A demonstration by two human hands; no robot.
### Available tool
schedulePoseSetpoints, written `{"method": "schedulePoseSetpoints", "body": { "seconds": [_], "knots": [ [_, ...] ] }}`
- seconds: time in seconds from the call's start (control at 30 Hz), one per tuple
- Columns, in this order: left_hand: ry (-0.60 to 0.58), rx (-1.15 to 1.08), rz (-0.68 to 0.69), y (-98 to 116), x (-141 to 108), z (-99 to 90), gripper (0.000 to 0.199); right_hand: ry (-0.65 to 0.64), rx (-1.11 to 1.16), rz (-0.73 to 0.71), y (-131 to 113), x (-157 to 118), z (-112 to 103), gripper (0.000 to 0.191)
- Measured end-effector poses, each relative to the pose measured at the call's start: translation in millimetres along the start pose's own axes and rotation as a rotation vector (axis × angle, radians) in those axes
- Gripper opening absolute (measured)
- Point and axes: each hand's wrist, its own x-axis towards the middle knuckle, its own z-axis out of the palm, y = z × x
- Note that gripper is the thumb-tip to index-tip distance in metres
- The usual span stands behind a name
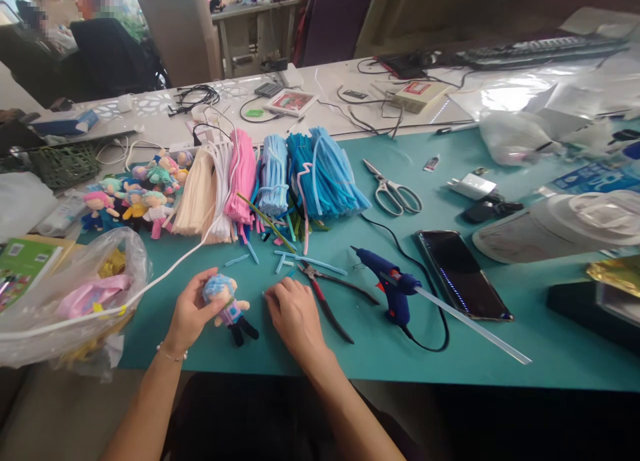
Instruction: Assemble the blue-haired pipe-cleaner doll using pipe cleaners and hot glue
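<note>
My left hand (197, 308) is closed around the head and upper side of a small blue-haired doll (233, 312) with black legs, held just over the green mat. To its right, my right hand (295, 312) rests on the mat with fingers curled down; whatever may be under the fingertips is too small to name. Beside it lie red-handled pliers (324, 301), partly opened. Short light-blue pipe cleaner pieces (320, 263) are scattered above the hands. A blue glue gun (395, 284) with a clear glue stick lies further right.
Bundles of pipe cleaners (273, 174) stand behind, with several finished dolls (135, 194) at left. Scissors (391, 189), a phone (463, 274) and a white cup (555, 224) are on the right. A plastic bag (75, 321) sits at left, crossed by a white cable.
</note>
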Motion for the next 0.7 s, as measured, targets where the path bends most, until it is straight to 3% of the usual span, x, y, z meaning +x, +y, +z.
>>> {"method": "schedulePoseSetpoints", "body": {
  "seconds": [0.2,0.3,0.43,0.7],
  "knots": [
    [0.023,-0.191,0.007,-1.7,-8.7,6.6,0.049,0.039,0.071,0.018,3.8,-0.9,-4.2,0.017],
    [0.023,-0.224,0.028,-1.9,-12.8,10.0,0.048,0.080,0.343,0.056,-3.5,-0.2,-22.1,0.018],
    [0.032,-0.176,0.113,3.0,-22.1,19.4,0.043,-0.011,0.721,0.101,-26.0,2.1,-51.5,0.018],
    [0.045,-0.050,0.385,8.3,-31.6,31.2,0.040,0.009,0.746,0.153,-47.4,7.4,-57.3,0.021]
  ]
}}
